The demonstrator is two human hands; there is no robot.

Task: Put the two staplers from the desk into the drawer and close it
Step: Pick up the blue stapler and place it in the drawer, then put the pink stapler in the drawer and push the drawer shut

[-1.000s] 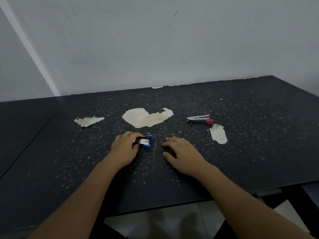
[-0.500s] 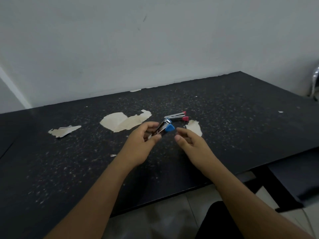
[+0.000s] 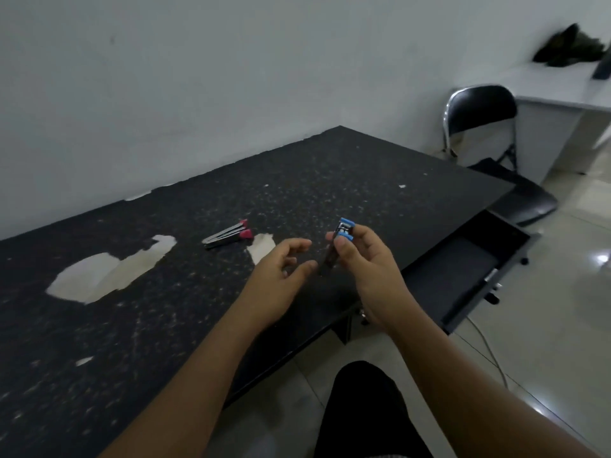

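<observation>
My right hand [image 3: 370, 269] holds the small blue-tipped stapler [image 3: 342, 234] upright above the black desk [image 3: 297, 180], pinched between thumb and fingers. Just to its left my left hand [image 3: 281, 276] hovers with fingers apart and holds nothing. The red-tipped stapler [image 3: 228, 234] lies flat on the desk, farther back and to the left of both hands. At the right, the black drawer [image 3: 463, 269] stands pulled out from under the desk, and its dark inside shows nothing that I can make out.
Pale patches of peeled surface [image 3: 109, 272] mark the desk. A black folding chair [image 3: 482, 127] stands beyond the desk's right end, beside a white table [image 3: 562, 94]. A cable [image 3: 486, 345] runs over the tiled floor under the drawer. My dark-clothed knee [image 3: 363, 408] is below the desk edge.
The blue stapler has passed from my left hand to my right hand. My left hand has let go and opened. The view has swung right, bringing the open drawer and chair in.
</observation>
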